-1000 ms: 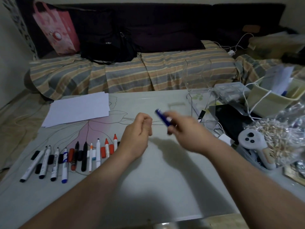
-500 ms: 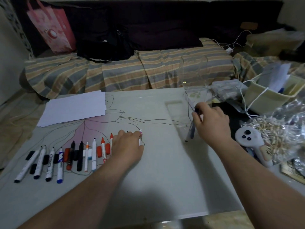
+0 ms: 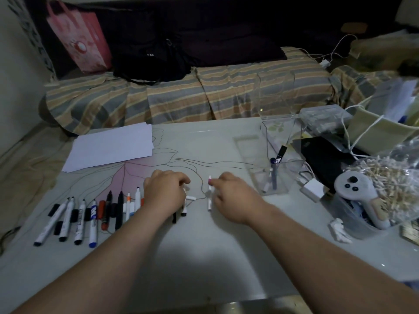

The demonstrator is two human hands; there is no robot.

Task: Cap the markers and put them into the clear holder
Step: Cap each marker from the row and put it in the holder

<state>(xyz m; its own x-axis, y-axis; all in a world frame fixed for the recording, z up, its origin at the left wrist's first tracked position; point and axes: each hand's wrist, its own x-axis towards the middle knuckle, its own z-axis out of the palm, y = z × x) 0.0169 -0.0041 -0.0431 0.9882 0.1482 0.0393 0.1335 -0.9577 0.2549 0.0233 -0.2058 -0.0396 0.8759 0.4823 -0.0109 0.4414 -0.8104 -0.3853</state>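
Your right hand (image 3: 231,197) pinches a thin white marker (image 3: 209,196) lying on the table (image 3: 204,257); your left hand (image 3: 166,193) rests, fingers curled, over the markers' right end, grip hidden. The row of uncapped markers (image 3: 90,214) lies left. The clear holder (image 3: 280,155), far right, holds a blue marker (image 3: 273,173)

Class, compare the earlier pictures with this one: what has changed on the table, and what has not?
The right hand let go of the blue marker, now standing in the clear holder, and came back to a white marker. The left hand moved little. The marker row and paper stayed put.
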